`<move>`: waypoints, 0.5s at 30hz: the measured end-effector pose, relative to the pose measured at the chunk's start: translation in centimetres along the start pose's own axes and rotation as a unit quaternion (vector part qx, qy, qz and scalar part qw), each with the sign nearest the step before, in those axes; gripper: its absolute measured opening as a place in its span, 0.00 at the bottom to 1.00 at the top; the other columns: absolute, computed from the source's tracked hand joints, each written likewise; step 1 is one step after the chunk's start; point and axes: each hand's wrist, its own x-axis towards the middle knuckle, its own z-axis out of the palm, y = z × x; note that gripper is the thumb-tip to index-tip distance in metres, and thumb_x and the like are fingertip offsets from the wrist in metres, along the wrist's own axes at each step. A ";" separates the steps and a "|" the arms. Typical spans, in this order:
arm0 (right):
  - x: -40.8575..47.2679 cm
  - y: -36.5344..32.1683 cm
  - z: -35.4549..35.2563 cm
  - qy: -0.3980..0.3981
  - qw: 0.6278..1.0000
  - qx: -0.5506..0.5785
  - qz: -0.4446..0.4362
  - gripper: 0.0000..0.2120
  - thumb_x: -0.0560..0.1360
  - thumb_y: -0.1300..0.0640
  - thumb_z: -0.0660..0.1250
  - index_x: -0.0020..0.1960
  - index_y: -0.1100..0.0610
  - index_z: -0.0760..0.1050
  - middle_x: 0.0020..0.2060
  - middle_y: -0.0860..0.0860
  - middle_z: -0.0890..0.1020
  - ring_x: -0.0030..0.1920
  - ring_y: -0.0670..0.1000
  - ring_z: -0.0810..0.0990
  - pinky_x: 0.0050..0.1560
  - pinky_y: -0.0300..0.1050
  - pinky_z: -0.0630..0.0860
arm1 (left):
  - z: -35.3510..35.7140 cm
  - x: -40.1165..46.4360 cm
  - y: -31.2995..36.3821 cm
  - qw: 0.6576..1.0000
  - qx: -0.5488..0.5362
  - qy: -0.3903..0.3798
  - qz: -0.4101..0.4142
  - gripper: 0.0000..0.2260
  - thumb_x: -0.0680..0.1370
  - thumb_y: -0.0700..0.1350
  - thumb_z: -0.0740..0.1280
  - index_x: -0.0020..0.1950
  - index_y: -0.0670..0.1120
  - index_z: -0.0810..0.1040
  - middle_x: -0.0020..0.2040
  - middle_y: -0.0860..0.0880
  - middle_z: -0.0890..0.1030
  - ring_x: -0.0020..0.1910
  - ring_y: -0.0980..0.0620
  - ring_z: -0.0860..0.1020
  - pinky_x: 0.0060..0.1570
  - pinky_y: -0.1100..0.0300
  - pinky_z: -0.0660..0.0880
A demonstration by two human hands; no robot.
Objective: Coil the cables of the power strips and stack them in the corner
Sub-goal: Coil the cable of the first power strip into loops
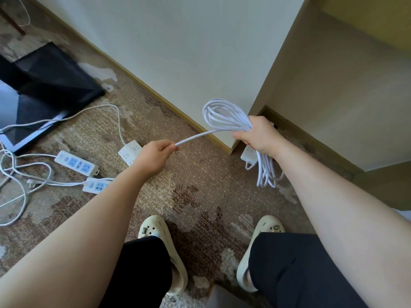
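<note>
Coiled cable (pixel 224 117): white loops bunched up in the air near the wall corner, more loops dangling below the wrist.
Right hand (pixel 258 134): arm stretched forward, fist wrapped tight around the bundle of loops.
Held power strip (pixel 249 154): hanging just under the right hand, partly hidden by it.
Left hand (pixel 158 152): arm out, fingers and thumb pinching the free run of cable, pulled taut between both hands.
Floor strips: one (pixel 130 151) just behind the left hand, one (pixel 76 163) further left, another (pixel 96 185) beside the left forearm, all on the carpet (pixel 189 174).
Loose cables (pixel 20 174): tangled at far left.
Feet: cream clogs (pixel 164 247) planted below.
</note>
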 end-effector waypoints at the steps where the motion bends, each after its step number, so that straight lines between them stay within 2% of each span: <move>1: 0.0 0.2 -0.4 0.011 1.000 0.002 0.002 0.09 0.75 0.58 0.72 0.39 0.51 0.75 0.25 0.45 0.74 0.24 0.41 0.71 0.33 0.43 0.70 | -0.3 -0.2 -0.7 1.000 0.007 0.003 -0.012 0.11 0.82 0.49 0.60 0.49 0.51 0.81 0.33 0.52 0.74 0.32 0.53 0.71 0.32 0.59 0.67; 3: 0.0 0.6 -0.9 0.028 1.000 0.007 0.007 0.07 0.76 0.57 0.71 0.42 0.53 0.75 0.28 0.48 0.74 0.24 0.43 0.71 0.32 0.44 0.70 | -0.9 -0.6 -2.1 0.998 0.021 0.013 -0.049 0.12 0.82 0.49 0.59 0.50 0.48 0.82 0.34 0.50 0.74 0.33 0.51 0.72 0.34 0.58 0.67; 7: 0.0 0.7 -0.5 0.044 0.999 0.002 0.007 0.08 0.75 0.57 0.71 0.40 0.54 0.74 0.29 0.49 0.74 0.28 0.47 0.71 0.34 0.45 0.69 | -1.5 -1.5 -1.9 0.994 0.025 0.020 -0.108 0.15 0.82 0.48 0.60 0.47 0.42 0.82 0.33 0.46 0.72 0.27 0.50 0.66 0.30 0.58 0.63; 10: 0.0 0.4 -0.2 0.055 0.998 0.003 0.001 0.09 0.75 0.57 0.70 0.38 0.53 0.72 0.29 0.49 0.74 0.29 0.49 0.71 0.35 0.46 0.70 | -1.2 -1.6 2.3 0.994 -0.079 0.041 -0.059 0.14 0.80 0.47 0.62 0.41 0.43 0.82 0.26 0.54 0.73 0.20 0.58 0.66 0.21 0.65 0.63; 12: 0.0 0.0 0.0 0.053 0.999 0.006 -0.007 0.10 0.75 0.56 0.70 0.37 0.51 0.72 0.29 0.48 0.75 0.29 0.49 0.72 0.34 0.46 0.70 | -0.5 -1.5 5.4 0.990 -0.137 0.018 -0.015 0.15 0.80 0.50 0.62 0.40 0.46 0.83 0.22 0.57 0.72 0.19 0.60 0.64 0.18 0.68 0.62; 15: -0.2 -0.3 0.7 0.055 0.998 -0.017 -0.006 0.08 0.75 0.54 0.71 0.39 0.52 0.74 0.30 0.48 0.76 0.29 0.47 0.74 0.32 0.42 0.72 | 1.4 -1.4 6.9 0.995 -0.098 -0.007 -0.021 0.17 0.81 0.50 0.59 0.42 0.45 0.83 0.26 0.54 0.74 0.19 0.59 0.65 0.19 0.67 0.63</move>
